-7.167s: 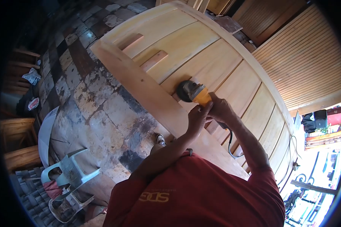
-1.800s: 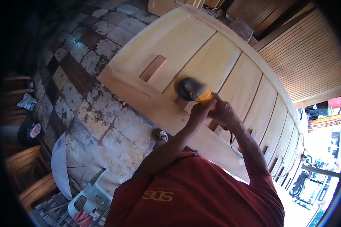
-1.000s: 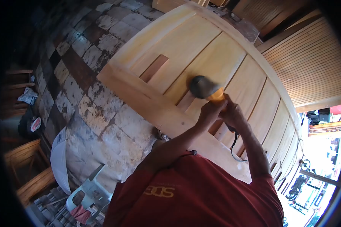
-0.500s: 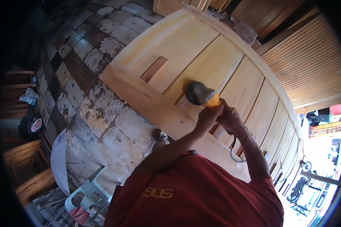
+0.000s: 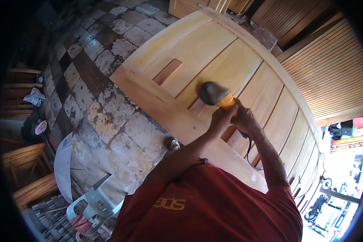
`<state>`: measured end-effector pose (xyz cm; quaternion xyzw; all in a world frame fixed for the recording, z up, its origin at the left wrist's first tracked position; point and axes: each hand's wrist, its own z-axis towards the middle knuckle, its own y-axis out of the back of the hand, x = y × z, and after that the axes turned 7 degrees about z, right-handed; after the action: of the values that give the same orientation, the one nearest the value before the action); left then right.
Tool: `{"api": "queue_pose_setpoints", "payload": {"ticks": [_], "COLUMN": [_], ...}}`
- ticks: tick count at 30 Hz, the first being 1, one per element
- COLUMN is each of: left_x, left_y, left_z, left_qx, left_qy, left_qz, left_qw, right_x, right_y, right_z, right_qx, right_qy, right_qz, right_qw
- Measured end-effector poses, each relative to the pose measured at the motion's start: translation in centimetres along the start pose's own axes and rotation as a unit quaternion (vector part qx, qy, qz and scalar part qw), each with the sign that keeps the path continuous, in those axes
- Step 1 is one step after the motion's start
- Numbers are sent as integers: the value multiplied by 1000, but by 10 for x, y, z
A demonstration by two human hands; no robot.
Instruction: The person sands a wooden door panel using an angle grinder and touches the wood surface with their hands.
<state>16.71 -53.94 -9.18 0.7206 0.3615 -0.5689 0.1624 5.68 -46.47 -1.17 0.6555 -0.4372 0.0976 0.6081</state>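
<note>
A yellow power tool [image 5: 220, 95] with a round dark disc at its head is over the large pale wooden panel [image 5: 220, 60], its head blurred. Both hands are wrapped round its yellow body. My left hand [image 5: 221, 119] is on the near left side and my right hand [image 5: 246, 119] on the right side. A black cord [image 5: 250, 150] runs down from the tool past my right forearm. Just left of the disc's height, a reddish wood block [image 5: 168, 71] lies on the panel; another block [image 5: 197, 106] is just below the disc.
A pale green plastic chair [image 5: 97, 203] and a white umbrella [image 5: 63, 167] stand on the worn tiled floor [image 5: 129, 137] at lower left. Wooden furniture [image 5: 32, 171] is at far left. A slatted wooden panel [image 5: 326, 68] stands at upper right.
Compared with the oldest frame, the view and the tool have shifted along the panel towards its far left end. Over the last second the tool has moved only slightly, still held in both hands.
</note>
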Motion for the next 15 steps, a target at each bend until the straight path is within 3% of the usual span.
{"api": "queue_pose_setpoints", "payload": {"ticks": [1,3,5,8,11,15], "left_x": [42,55,23,-8,-10,-15], "left_y": [-1,-3,-6,-1,-8,-15], "left_z": [2,-1,-17,0,28,9], "left_qx": [-21,-50,-65,-21,27,-2], "left_qy": [-65,-82,19,48,56,66], "left_qz": [42,16,-120,-90,-160,-72], "left_qw": [997,995,990,995,985,995], "right_x": [1,4,6,2,11,1], "right_y": [-4,-6,-5,2,16,14], "right_z": [-6,-6,-5,11,21,8], "right_qx": [13,31,43,8,-1,-2], "right_qy": [12,22,15,-15,-60,-53], "right_qz": [1,-4,-17,0,49,-14], "right_qw": [1000,999,999,1000,997,998]}}
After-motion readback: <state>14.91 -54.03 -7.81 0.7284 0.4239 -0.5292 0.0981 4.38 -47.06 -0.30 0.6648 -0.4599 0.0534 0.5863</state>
